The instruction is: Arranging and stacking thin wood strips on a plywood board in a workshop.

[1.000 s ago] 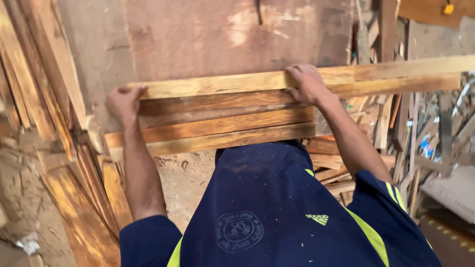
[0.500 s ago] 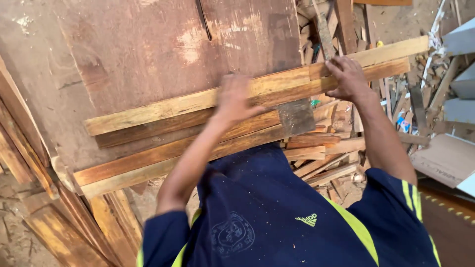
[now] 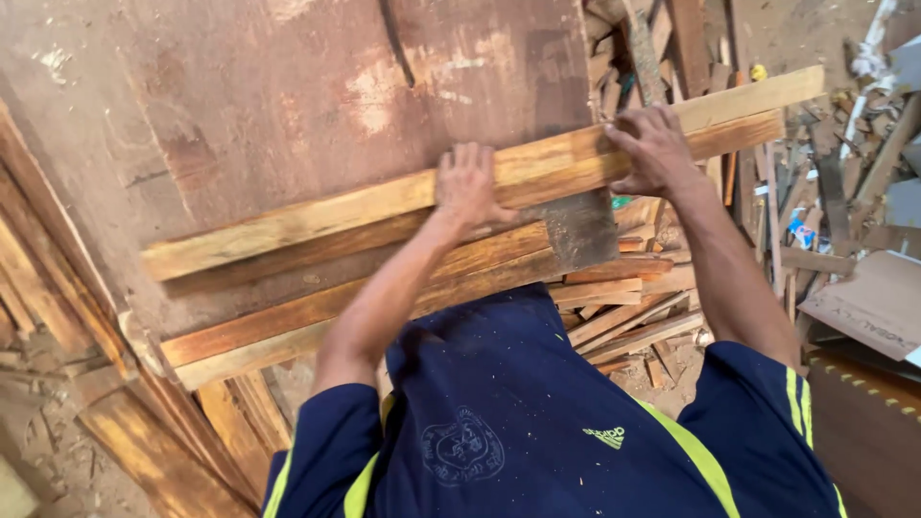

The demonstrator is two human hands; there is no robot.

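Left hand [image 3: 467, 184] flat, fingers spread over long wooden plank [image 3: 317, 213], right hand [image 3: 654, 149] curled over its upper edge further right, atop plank stack [image 3: 288, 321] on big board [image 3: 288, 105]; likely stiff, rough, moderately heavy, best gripped two-handed mid-length.

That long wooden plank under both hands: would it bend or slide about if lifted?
The plank looks thick and straight, so it is probably stiff rather than floppy. Its length suggests it would swing or tip if gripped at one end; the left hand and right hand sit apart. The rough-sawn face likely resists slipping.
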